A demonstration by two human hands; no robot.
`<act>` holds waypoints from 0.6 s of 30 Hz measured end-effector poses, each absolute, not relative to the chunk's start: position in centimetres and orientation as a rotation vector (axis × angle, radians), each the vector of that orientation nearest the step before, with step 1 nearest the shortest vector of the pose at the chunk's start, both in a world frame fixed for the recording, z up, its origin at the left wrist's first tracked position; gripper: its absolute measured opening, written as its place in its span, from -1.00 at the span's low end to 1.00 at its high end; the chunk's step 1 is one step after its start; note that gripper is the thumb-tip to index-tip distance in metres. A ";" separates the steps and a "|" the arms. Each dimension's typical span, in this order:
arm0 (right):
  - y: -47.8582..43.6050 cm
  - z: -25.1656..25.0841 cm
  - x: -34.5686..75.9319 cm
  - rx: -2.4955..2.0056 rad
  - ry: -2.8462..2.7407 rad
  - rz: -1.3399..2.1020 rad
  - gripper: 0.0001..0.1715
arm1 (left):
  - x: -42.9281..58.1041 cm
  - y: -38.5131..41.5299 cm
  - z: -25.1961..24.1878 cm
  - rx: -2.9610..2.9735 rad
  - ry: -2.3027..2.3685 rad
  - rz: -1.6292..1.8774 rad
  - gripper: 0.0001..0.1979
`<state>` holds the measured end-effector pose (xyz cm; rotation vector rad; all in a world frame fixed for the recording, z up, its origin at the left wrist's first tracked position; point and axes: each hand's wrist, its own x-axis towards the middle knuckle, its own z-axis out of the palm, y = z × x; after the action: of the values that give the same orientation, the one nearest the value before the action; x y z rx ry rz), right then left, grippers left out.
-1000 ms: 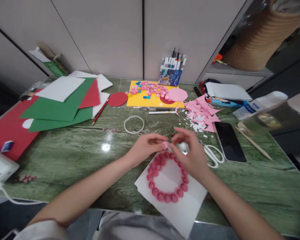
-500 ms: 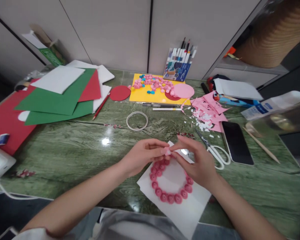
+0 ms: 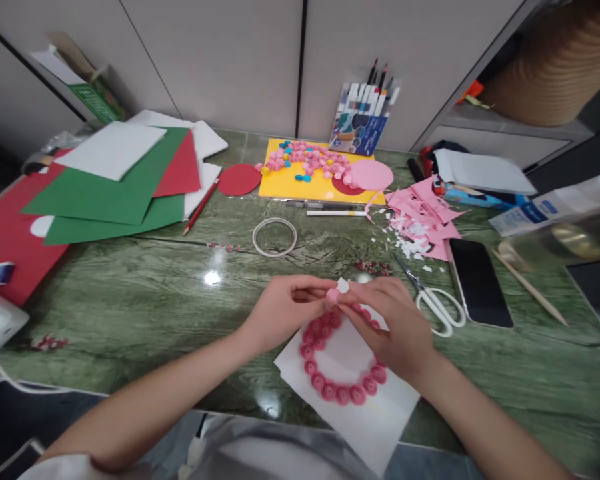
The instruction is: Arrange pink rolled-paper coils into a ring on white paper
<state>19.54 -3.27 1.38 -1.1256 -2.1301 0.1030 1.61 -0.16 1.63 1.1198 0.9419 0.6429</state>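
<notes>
A ring of rolled pink paper flowers (image 3: 343, 395) lies on a white sheet (image 3: 375, 430) near the table's front edge. Above its far side, my left hand (image 3: 285, 310) is closed, pinching a small pink paper flower (image 3: 333, 295) at the fingertips. My right hand (image 3: 397, 323) is closed too, thumb and forefinger together close against that flower. A small white paper piece (image 3: 343, 285) shows at the right fingertips. My right hand covers part of the ring's right side.
Loose pink and blue paper rolls lie on a yellow sheet (image 3: 295, 190) behind. White-handled scissors (image 3: 437, 310), a phone (image 3: 481, 283) and pink scraps (image 3: 425, 217) are right. A tape roll (image 3: 275, 237) lies mid-table; coloured sheets (image 3: 100, 193) are left.
The pink flower shows more of its pink side, and the white piece now stands out above it at the right fingertips. The hands have shifted slightly; the view has tilted a little.
</notes>
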 end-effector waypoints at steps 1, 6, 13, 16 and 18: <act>-3.3 1.3 19.5 -1.147 -2.117 0.128 -0.40 | 1.7 -0.2 1.7 1.146 0.956 0.660 -0.71; -3.5 0.9 19.2 -1.171 -2.032 0.212 -0.30 | 2.0 -0.7 1.8 1.260 1.021 0.736 -0.74; -3.5 0.6 19.2 -1.162 -2.072 0.146 -0.33 | 2.0 -1.0 1.7 1.418 1.064 0.765 -0.76; -3.4 0.7 19.3 -1.171 -2.123 0.168 -0.34 | 1.9 -1.0 1.9 1.529 1.090 0.775 -0.77; -3.4 0.8 19.3 -1.187 -2.139 0.168 -0.38 | 2.0 -0.9 2.0 1.583 1.100 0.785 -0.78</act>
<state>19.26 -3.37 0.77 -1.1870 -2.1394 0.1683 1.96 -0.95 1.96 1.5826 1.0999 0.7854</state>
